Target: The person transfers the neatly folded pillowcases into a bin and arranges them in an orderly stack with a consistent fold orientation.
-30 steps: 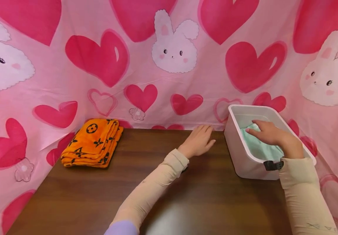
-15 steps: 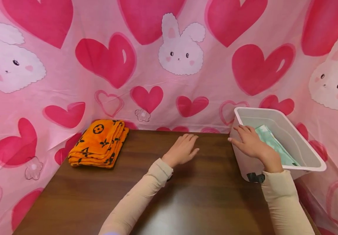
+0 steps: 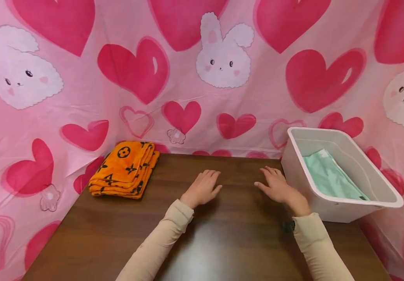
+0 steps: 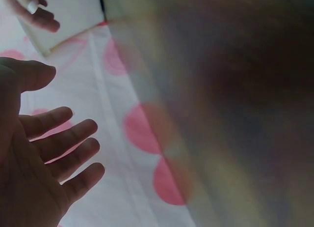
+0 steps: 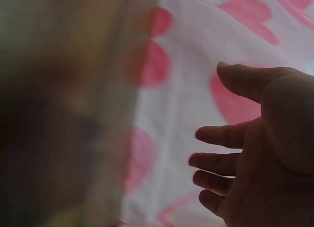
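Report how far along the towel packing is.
Done: a mint green towel lies inside the white bin. In hand: nothing; the left hand and right hand are open over the table. Left: the folded orange towel sits at the table's far left, untouched.

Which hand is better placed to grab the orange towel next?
Left, probably. The left hand lies open on the table nearer the orange towel; the right hand sits by the white bin.
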Tool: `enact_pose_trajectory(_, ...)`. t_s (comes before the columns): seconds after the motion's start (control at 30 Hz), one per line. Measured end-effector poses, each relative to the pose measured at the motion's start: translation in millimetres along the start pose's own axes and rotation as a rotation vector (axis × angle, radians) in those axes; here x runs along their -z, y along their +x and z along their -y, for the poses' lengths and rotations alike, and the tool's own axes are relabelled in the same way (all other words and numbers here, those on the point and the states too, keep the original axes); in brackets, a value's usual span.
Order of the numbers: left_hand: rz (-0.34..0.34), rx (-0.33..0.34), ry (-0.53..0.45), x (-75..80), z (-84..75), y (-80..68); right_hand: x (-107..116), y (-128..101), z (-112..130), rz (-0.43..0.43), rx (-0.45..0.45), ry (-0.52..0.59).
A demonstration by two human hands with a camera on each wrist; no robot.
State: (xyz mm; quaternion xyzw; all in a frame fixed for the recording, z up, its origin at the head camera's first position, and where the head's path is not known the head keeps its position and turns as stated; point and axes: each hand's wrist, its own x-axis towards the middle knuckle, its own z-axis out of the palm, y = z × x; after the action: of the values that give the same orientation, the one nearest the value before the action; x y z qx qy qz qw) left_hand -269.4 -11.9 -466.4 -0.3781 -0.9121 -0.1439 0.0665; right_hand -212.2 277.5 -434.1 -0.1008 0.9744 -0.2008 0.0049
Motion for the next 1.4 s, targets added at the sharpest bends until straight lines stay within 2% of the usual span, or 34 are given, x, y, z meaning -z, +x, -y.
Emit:
enact_pose_trajectory(0.2,0.011,0.049,-0.016,-8.4,17.3,-15.1,-36.5,11.4,-1.1,0.006,0.016,0.007)
enact_pose_trajectory(0.47,0.003,0.085,-0.022,-8.5,41.0,-32.5,-65.5,21.6,5.9,0.066,0.033,0.042)
enact_pose_trajectory(0.73,-0.016,0.156,-0.051,0.7,60.9,-51.1,-79.9,28.7,26.0,0.113,0.070,0.065)
enact_pose_trajectory(1.0,-0.022,0.197,-0.085,3.4,71.2,-69.8,-85.9,34.8,52.3,0.180,0.110,0.097)
enact_pose_trajectory(1.17,-0.016,0.246,-0.095,8.7,79.4,-84.1,-93.7,42.5,70.4,0.215,0.136,0.108)
enact_pose_trajectory(1.4,-0.044,0.315,-0.122,18.3,94.8,-102.4,-107.5,56.4,99.4,0.222,0.184,0.138)
